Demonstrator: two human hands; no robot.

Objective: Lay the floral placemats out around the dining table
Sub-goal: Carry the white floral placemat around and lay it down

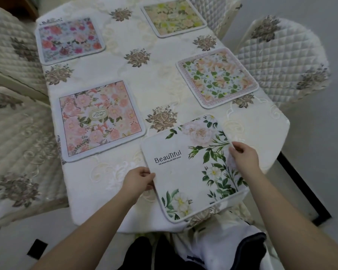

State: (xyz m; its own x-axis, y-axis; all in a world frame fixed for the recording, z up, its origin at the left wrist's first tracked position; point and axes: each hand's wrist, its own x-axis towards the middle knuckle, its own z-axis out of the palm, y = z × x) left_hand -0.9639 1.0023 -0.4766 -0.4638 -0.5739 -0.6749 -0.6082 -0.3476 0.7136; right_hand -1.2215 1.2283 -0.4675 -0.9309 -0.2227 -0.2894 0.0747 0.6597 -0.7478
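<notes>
A white placemat (185,172) printed with green leaves, white flowers and the word "Beautiful" lies tilted at the near end of the dining table (125,75). My left hand (140,180) pinches its left edge and my right hand (244,156) grips its right edge. Several other floral placemats lie flat along the table's sides: a pink rose one (100,119) at near left, a magenta one (69,39) at far left, a peach and green one (217,77) at near right, a yellow one (174,16) at far right.
A cream embroidered tablecloth covers the table. Quilted covered chairs stand at the left (14,114) and at the right (281,61). A black frame (304,191) runs along the floor at the right. My white shirt and dark trousers show below the table edge.
</notes>
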